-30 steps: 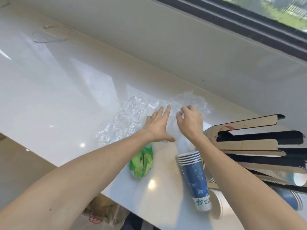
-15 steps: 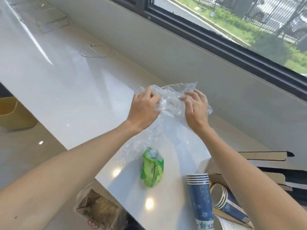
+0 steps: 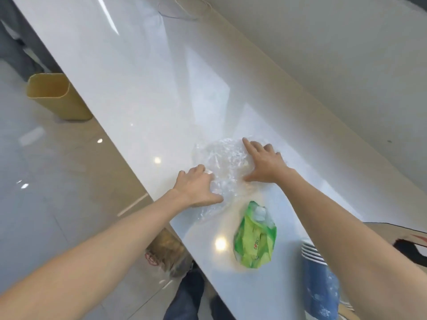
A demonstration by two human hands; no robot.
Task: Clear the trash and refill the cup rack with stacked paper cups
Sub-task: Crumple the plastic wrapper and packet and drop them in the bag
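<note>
Left hand (image 3: 197,187) and right hand (image 3: 265,161) press crumpled clear plastic (image 3: 225,162) onto the white counter (image 3: 138,88).

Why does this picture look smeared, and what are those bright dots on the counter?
In the head view, motion blur softens the green packet, the stacked blue cups and both hands on the clear plastic wrap. The dots are lamp reflections on the glossy counter, and a pale sheen washes out its surface. The wide lens tilts and bends the edges.

Glossy white counter (image 3: 129,72), cream wall (image 3: 323,54), shiny tiled floor (image 3: 34,181) — tan bin (image 3: 55,95)
</note>
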